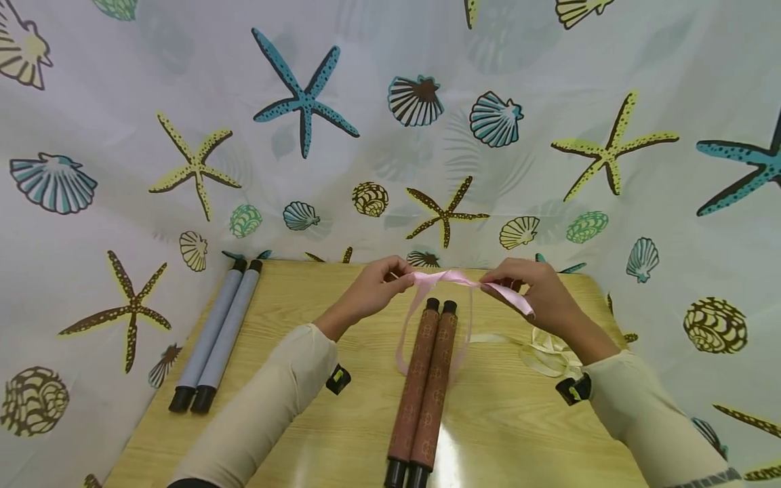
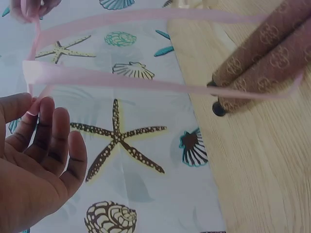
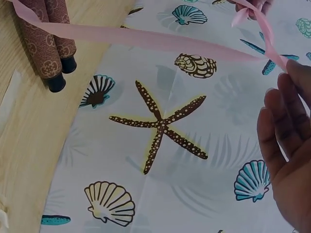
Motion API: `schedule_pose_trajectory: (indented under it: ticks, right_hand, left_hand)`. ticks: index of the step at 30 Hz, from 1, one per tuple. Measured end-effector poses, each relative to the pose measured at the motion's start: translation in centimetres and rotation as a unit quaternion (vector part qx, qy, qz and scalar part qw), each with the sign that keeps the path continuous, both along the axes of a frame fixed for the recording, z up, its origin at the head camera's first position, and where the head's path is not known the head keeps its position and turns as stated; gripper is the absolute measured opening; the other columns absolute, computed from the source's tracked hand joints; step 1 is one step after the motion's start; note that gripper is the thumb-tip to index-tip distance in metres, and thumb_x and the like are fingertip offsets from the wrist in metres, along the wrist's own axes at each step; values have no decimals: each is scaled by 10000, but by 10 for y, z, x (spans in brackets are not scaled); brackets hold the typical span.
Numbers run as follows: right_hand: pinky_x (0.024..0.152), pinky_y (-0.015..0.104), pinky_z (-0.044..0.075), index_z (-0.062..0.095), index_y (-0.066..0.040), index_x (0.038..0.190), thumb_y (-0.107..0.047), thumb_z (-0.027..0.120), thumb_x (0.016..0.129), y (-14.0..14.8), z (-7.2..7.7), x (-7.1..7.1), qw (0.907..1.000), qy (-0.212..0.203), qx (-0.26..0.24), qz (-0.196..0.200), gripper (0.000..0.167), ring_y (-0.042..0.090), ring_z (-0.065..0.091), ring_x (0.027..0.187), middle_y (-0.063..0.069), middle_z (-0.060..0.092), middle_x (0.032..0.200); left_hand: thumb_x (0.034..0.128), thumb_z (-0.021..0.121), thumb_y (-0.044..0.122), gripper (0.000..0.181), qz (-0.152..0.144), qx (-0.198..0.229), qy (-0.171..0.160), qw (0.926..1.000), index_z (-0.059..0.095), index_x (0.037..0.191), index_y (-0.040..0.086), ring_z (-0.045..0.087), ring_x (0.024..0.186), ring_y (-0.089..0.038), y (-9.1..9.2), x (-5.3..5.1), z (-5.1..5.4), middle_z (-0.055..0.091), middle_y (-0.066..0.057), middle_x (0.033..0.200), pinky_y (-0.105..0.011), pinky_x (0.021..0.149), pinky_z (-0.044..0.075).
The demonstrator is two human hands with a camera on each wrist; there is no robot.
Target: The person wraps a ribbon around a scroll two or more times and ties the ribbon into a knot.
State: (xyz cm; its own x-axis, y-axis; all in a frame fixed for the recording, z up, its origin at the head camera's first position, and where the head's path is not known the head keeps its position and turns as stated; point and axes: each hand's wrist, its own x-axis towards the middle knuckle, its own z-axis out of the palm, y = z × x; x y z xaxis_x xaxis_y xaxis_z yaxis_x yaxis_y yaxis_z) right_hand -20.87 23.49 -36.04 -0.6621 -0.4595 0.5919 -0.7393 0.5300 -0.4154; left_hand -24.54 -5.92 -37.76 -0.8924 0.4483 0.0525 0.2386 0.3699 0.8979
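Observation:
A pink ribbon [image 1: 448,276] is stretched between both hands above the far ends of two brown patterned rolls [image 1: 421,379], and its loop hangs down around them. My left hand [image 1: 381,285] pinches the ribbon's left part between thumb and index finger; in the left wrist view the other fingers of that hand [image 2: 43,155] are loosely bent. On the right, my right hand [image 1: 539,291] pinches the ribbon too, with a length of it lying along the palm side. The right wrist view shows the ribbon [image 3: 146,41] running from the rolls [image 3: 43,43] to the hands.
Two grey-blue rolls with black ends [image 1: 216,332] lie side by side on the table's left. A cream ribbon [image 1: 552,352] lies in a loose heap at the right, below my right hand. Behind the wooden table [image 1: 506,420] hangs a white curtain [image 1: 354,156] with starfish and shells.

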Motion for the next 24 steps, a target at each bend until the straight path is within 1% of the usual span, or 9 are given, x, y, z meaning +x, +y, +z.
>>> schedule_pose_trajectory:
  ticks: [1,3,8,12,14,17,21,24]
  right_hand:
    - [626,155,481,769,-145,959,22,762,828,3,-1,2,9998,-198,-22,-55,212,-13,563,677,-44,697,805]
    - [644,171,492,770,-164,968,-13,746,860,9,-3,7,9982,-541,-42,-256,187,-17,577,697,-48,706,826]
    - [708,180,496,766,-192,992,-84,710,914,22,-4,16,9916,-1118,-22,-655,144,-18,599,765,-52,728,904]
    - [713,184,509,762,-191,1009,-102,695,932,34,-4,23,9852,-1536,-87,-762,136,16,627,773,-96,723,936]
    - [675,195,506,761,-185,1010,-90,695,929,38,-5,26,9838,-1626,-163,-741,141,47,626,739,-116,715,927]
    - [630,204,496,764,-173,1003,-66,699,921,43,-8,28,9842,-1606,-284,-685,149,78,623,699,-124,713,907]
    - [618,202,499,766,-134,986,-22,700,906,48,-12,30,9842,-1597,-449,-611,153,47,633,698,-139,718,893]
    - [626,208,506,761,-105,991,-17,684,917,52,-14,33,9813,-1765,-481,-605,139,24,641,722,-169,711,896]
  left_hand:
    - [1034,557,222,160,-22,-60,-4,10000,632,1062,84,614,846,-159,-3,0,0,660,-98,1039,-289,751,494]
    - [1035,555,221,170,-84,-154,7,9998,629,1073,72,611,838,-162,-9,-1,0,652,-103,1041,-280,743,490]
    - [1037,550,218,177,-190,-344,-5,9992,630,1070,63,602,811,-166,-22,-2,2,641,-102,1022,-317,744,501]
    - [1034,551,194,163,-277,-476,57,9985,638,1048,57,574,774,-170,-33,-5,5,633,-109,987,-312,711,484]
    - [1033,553,189,164,-249,-534,71,9982,639,1045,50,561,768,-169,-39,-7,6,628,-116,980,-296,701,471]
    - [1030,559,184,166,-145,-575,21,9982,638,1049,39,551,769,-170,-47,-9,6,624,-127,982,-295,701,465]
    - [1027,566,191,173,-8,-676,-56,9977,636,1059,36,550,773,-172,-57,-10,4,623,-119,972,-312,704,471]
    - [1027,567,195,180,56,-791,-45,9968,634,1065,32,557,777,-166,-63,-11,0,627,-109,965,-307,707,478]
